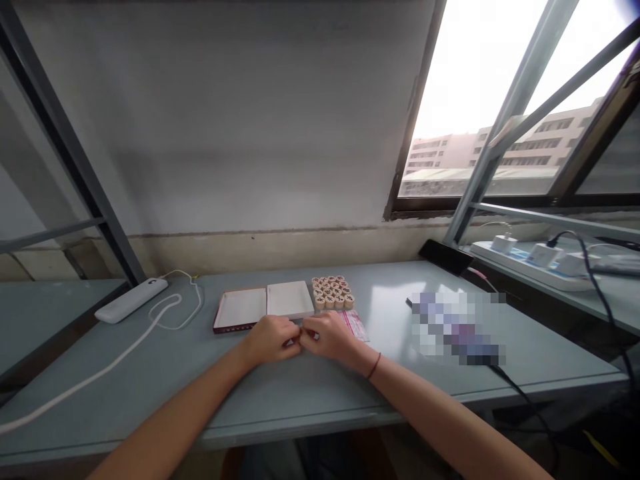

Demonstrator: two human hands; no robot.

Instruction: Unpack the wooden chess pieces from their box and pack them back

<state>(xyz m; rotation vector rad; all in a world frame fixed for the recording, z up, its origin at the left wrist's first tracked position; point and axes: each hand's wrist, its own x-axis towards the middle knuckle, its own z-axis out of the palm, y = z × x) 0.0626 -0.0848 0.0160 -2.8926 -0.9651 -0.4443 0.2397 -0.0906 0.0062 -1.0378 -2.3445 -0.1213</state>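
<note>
My left hand [275, 338] and my right hand [327, 335] meet over the front half of the desk, their closed fingertips touching. Anything pinched between them is hidden. Just behind my right hand, Chinese chess pieces [333, 292] stand packed in neat rows. A folded printed paper [356, 325], red and white, lies partly under my right hand. Behind my left hand are two shallow white-lined box halves side by side: one with a dark red outer edge [235, 327], the other a white tray [289, 299]. Both look bare inside.
A white oblong device [131, 301] and white cable [107, 365] lie at left. On the right are a blurred-out object [457, 330] with a black cord, a dark flat slab [444, 258] and a power strip [530, 267] with plugs. Metal posts flank the grey desk [300, 400].
</note>
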